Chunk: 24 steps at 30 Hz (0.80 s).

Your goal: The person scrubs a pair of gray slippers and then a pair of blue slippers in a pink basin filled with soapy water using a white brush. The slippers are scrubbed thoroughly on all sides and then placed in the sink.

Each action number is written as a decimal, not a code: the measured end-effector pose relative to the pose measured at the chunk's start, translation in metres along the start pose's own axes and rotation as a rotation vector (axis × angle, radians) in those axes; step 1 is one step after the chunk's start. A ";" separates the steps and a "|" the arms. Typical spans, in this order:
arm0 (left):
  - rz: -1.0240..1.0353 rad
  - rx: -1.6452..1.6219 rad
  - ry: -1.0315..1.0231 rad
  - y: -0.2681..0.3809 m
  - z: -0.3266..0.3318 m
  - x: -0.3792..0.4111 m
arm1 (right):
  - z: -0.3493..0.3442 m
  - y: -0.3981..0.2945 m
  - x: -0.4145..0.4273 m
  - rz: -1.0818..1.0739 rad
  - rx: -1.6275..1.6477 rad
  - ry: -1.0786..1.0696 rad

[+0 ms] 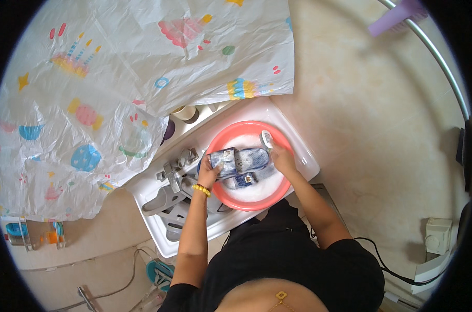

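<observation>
A round pink plastic basin (253, 206) with white suds stands in a white sink (310, 167). My left hand (208, 172), with a yellow bead bracelet at the wrist, grips a soapy blue slide sandal (253, 159) above the suds. My right hand (281, 157) holds a white-backed scrub brush (266, 139) near the sandal's right end. Beneath the held sandal, a second blue slide sandal (245, 180) lies partly in the foam. Some of my right fingers and the brush's bristles are hidden.
Grey clogs (162, 200) lie in the sink left of the basin, beside a metal faucet (171, 176). A printed plastic sheet (115, 78) overhangs the shelf behind. A cup (184, 112) stands on that shelf. A teal basin (154, 269) is at the lower left.
</observation>
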<state>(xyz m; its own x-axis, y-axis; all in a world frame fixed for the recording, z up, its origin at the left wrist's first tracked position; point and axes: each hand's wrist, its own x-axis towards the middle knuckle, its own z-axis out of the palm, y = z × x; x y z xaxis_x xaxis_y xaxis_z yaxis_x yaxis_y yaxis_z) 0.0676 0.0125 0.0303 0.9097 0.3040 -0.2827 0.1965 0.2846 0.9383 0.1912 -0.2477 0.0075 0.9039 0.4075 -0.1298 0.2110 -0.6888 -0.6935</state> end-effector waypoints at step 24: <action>-0.187 0.766 0.343 -0.038 0.090 -0.051 | 0.032 0.021 -0.060 0.373 0.999 -0.013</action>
<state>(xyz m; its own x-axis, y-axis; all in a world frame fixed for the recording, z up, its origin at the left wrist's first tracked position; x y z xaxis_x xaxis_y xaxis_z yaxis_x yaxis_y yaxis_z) 0.0464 -0.0952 0.0269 0.7012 0.6064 -0.3750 0.6372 -0.2969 0.7112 0.1290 -0.2674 -0.0217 0.8429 0.2829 -0.4577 -0.4847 0.0299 -0.8742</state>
